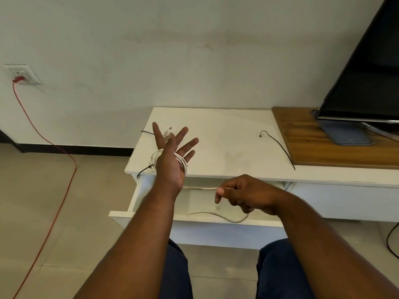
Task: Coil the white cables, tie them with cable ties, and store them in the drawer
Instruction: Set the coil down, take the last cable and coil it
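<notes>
On the far left a red cord (45, 139) runs from a wall socket (22, 74) down across the floor, well clear of the work. Next comes the white cabinet top (216, 147), where a coiled white cable bundle (154, 158) with a black tie (143, 170) lies at the left front corner, partly hidden behind the left hand (170, 154). That hand is held up with fingers spread, and loops of the white cable (182, 162) are wound around its palm, so the cable being worked on sits there, its free length running right across the open drawer (203, 214). The right hand (241, 194) pinches that length between thumb and forefinger, and the slack droops in a soft curve into the drawer. The cable looks light and limp with some spring, so loops would likely slip off open fingers; it seems best held by pinching across all the turns at once. A loose black cable tie (278, 147) lies further right on the top, within reach. The drawer's front edge sits just under both wrists, while the wooden shelf (323, 139) and television (367, 72) crowd the right side, leaving the middle of the top as open room.
</notes>
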